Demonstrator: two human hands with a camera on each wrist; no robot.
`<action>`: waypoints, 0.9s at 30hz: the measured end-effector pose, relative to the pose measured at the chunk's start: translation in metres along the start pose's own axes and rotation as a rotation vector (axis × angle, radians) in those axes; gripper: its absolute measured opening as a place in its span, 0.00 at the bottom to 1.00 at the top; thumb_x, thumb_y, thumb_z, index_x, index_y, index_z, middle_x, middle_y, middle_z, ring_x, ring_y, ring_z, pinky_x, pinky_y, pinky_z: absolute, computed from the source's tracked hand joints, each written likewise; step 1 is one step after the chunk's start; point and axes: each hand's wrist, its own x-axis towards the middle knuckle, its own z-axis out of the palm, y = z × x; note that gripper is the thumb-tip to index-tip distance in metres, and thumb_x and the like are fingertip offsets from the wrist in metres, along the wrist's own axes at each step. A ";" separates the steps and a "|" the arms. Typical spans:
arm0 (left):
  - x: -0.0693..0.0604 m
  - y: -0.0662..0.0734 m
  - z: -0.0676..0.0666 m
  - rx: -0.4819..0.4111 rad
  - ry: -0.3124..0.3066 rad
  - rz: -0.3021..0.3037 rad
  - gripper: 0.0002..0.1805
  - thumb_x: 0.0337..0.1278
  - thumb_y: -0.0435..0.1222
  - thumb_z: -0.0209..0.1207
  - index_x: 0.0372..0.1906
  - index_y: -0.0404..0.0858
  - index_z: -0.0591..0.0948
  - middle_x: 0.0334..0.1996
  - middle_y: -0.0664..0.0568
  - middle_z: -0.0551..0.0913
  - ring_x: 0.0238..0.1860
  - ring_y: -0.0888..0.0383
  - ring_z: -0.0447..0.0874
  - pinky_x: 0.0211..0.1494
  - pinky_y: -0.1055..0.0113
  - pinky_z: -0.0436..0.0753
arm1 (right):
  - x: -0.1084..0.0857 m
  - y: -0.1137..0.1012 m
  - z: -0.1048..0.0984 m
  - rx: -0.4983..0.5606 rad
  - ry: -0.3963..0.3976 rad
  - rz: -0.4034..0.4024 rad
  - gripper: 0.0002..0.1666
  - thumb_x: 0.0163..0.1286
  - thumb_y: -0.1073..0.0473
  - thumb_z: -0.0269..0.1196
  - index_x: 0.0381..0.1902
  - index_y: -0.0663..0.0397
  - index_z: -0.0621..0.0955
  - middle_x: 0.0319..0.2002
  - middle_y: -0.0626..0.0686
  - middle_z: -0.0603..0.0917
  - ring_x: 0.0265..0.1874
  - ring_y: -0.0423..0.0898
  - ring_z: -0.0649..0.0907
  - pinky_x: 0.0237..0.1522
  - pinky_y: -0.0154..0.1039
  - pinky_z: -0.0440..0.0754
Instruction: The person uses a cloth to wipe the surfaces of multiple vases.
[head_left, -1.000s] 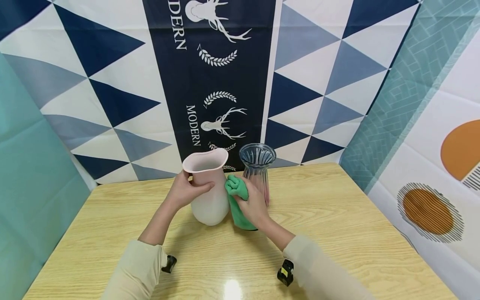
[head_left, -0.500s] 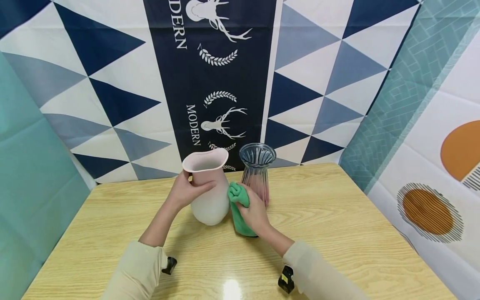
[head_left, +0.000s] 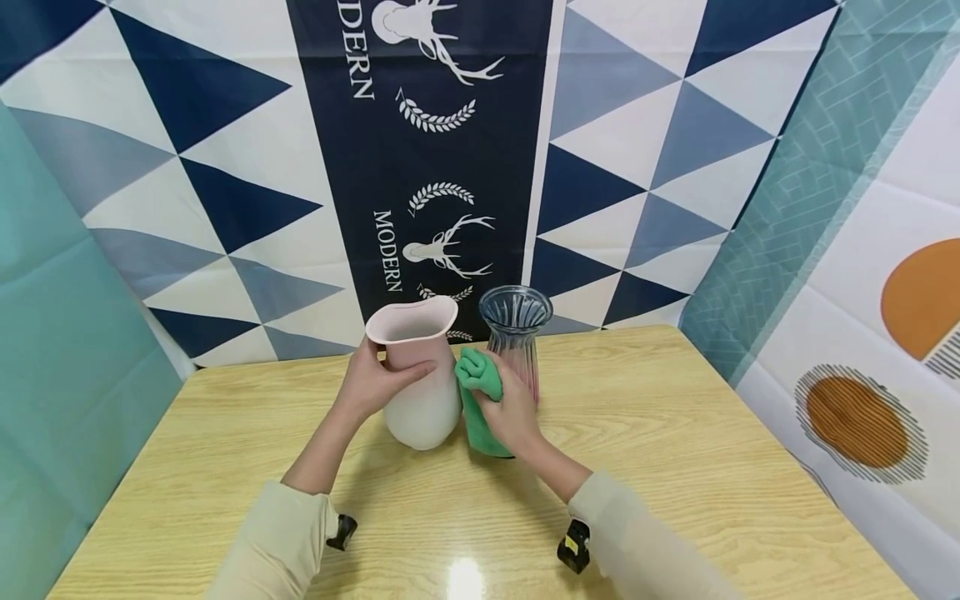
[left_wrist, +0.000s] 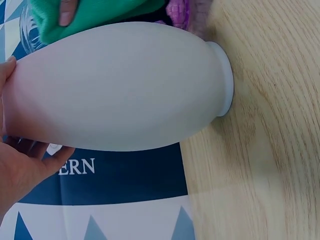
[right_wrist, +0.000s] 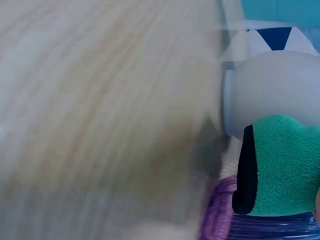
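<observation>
In the head view, a pink-to-white vase [head_left: 422, 412] stands upright near the back of the table. My left hand [head_left: 371, 383] grips it by the neck, thumb in front and the other fingers around the far side. A green cloth [head_left: 480, 379] is bunched in my right hand [head_left: 516, 412], at the vase's right side. Seen from the left wrist, the cloth [left_wrist: 100, 17] lies along the vase's wall. The right wrist view shows the cloth's black edge [right_wrist: 245, 172] close to the vase's lower body [right_wrist: 270, 90]; most of the right hand is out of that view.
A ribbed glass vase [head_left: 516, 312], blue at the top and pink-purple below, stands just right of the cloth, partly hidden by my right hand. Behind the wooden table [head_left: 637, 467] hangs a patterned cloth backdrop [head_left: 600, 167]. Black wrist cameras sit at both cuffs.
My right hand and the green cloth dipped down along the vase's side, then came back up. The left hand and both vases have stayed almost where they were.
</observation>
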 end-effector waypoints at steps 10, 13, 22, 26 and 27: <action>-0.005 0.016 -0.006 -0.009 -0.063 -0.042 0.39 0.45 0.36 0.70 0.64 0.40 0.64 0.58 0.43 0.71 0.58 0.47 0.71 0.57 0.52 0.77 | 0.022 -0.014 -0.007 0.021 0.052 -0.142 0.30 0.57 0.66 0.67 0.59 0.59 0.73 0.56 0.57 0.80 0.56 0.52 0.77 0.61 0.45 0.72; -0.006 0.020 -0.008 -0.009 -0.075 -0.053 0.38 0.46 0.33 0.69 0.64 0.37 0.63 0.58 0.41 0.71 0.59 0.46 0.71 0.58 0.51 0.77 | 0.027 -0.019 -0.010 0.017 0.057 -0.163 0.31 0.57 0.66 0.67 0.60 0.57 0.73 0.57 0.55 0.79 0.57 0.52 0.77 0.60 0.46 0.72; -0.001 0.001 -0.009 -0.025 -0.093 -0.040 0.39 0.43 0.38 0.71 0.62 0.42 0.65 0.57 0.45 0.72 0.58 0.48 0.72 0.58 0.51 0.77 | 0.032 -0.028 -0.012 -0.087 0.007 -0.184 0.31 0.55 0.63 0.68 0.59 0.53 0.74 0.54 0.56 0.81 0.52 0.52 0.80 0.53 0.49 0.77; -0.002 0.002 -0.010 -0.020 -0.102 -0.036 0.39 0.43 0.38 0.70 0.62 0.43 0.65 0.57 0.45 0.72 0.58 0.48 0.72 0.58 0.50 0.77 | 0.032 -0.028 -0.012 -0.079 -0.010 -0.188 0.31 0.55 0.64 0.68 0.58 0.54 0.74 0.53 0.57 0.81 0.51 0.52 0.81 0.53 0.49 0.78; -0.003 0.002 -0.011 -0.018 -0.103 -0.036 0.39 0.44 0.38 0.70 0.62 0.43 0.65 0.57 0.45 0.71 0.58 0.48 0.72 0.58 0.50 0.76 | 0.032 -0.028 -0.011 -0.074 -0.015 -0.186 0.31 0.55 0.65 0.68 0.58 0.55 0.74 0.53 0.57 0.81 0.51 0.52 0.81 0.53 0.48 0.77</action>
